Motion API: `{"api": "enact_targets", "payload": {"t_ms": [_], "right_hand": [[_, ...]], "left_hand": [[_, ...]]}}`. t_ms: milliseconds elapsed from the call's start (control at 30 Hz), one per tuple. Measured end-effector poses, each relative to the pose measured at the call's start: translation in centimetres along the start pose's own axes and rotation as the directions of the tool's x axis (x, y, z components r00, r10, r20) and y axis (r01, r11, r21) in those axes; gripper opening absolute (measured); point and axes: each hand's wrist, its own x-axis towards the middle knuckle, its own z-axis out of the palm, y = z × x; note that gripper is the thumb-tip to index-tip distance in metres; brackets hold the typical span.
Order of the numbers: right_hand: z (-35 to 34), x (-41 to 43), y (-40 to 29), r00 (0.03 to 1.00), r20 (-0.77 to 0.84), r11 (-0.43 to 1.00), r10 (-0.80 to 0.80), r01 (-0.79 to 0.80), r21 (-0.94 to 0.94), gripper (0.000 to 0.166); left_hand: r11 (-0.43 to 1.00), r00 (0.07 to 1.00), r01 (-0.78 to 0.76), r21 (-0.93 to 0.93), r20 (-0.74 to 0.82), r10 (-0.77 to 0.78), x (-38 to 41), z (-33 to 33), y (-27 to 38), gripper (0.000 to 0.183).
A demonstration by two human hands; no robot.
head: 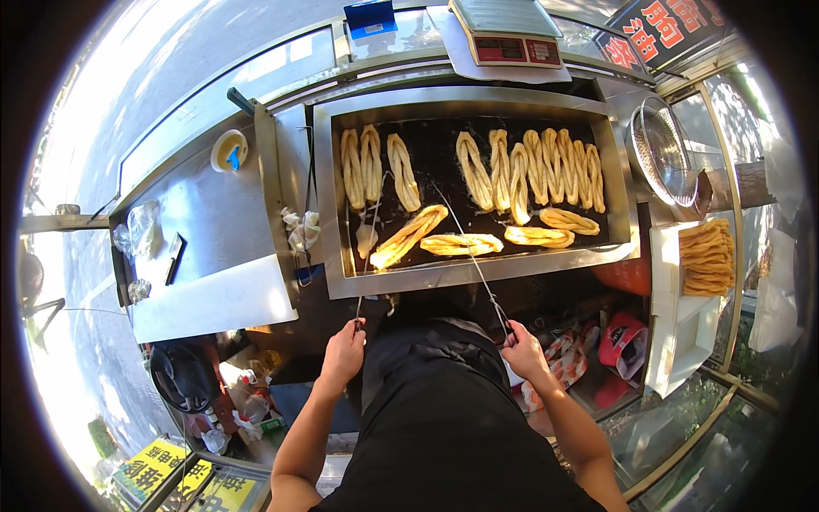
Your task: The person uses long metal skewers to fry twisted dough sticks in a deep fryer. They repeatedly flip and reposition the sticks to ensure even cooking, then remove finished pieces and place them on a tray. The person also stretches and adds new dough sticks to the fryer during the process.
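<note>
A rectangular steel frying vat (483,281) of dark oil lies before me. My left hand (345,349) is closed on the handle of a thin metal rod (368,272), whose far part reaches over the vat's left side. Another thin metal rod (470,253) is gripped in my right hand (524,349); its tip points at the gap between the rows of dough. Twisted dough loops stand side by side at the vat's back left and back right. Nearer the front edge lie a slanted dough loop (409,237), a level dough loop (462,244) between the rods, and others to the right.
Left of the vat is a steel worktop (211,224) with a small bowl (229,151), plastic bags and a dark-handled tool (174,258). A digital scale (508,32) stands behind the vat. To the right are wire baskets (662,153) and a white box (665,256) beside stacked fried dough (707,257).
</note>
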Motion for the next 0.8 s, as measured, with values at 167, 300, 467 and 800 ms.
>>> {"api": "enact_targets", "payload": {"t_ms": [167, 300, 467, 800], "right_hand": [[1.2, 1.7, -1.1, 0.998, -0.043, 0.996, -0.054, 0.057, 0.065, 0.060], [1.5, 2.9, -1.9, 0.994, -0.051, 0.994, -0.092, 0.095, 0.061, 0.058], [0.8, 3.7, -1.1, 0.992, -0.107, 0.994, -0.065, 0.073, 0.077, 0.057], [0.3, 3.9, -1.8, 0.988, -0.119, 0.993, -0.103, 0.109, 0.044, 0.058]], "left_hand": [[0.842, 0.950, 0.277, -0.462, 0.263, -0.168, 3.8, 0.7, 0.9, 0.034], [0.832, 0.954, 0.246, -0.497, 0.276, -0.118, 4.3, 1.6, 2.5, 0.035], [0.930, 0.971, 0.180, -0.321, 0.207, -0.117, 3.4, 1.7, 4.7, 0.035], [0.999, 0.979, -0.012, -0.049, -0.203, 0.001, 7.1, 0.0, 0.5, 0.033]]}}
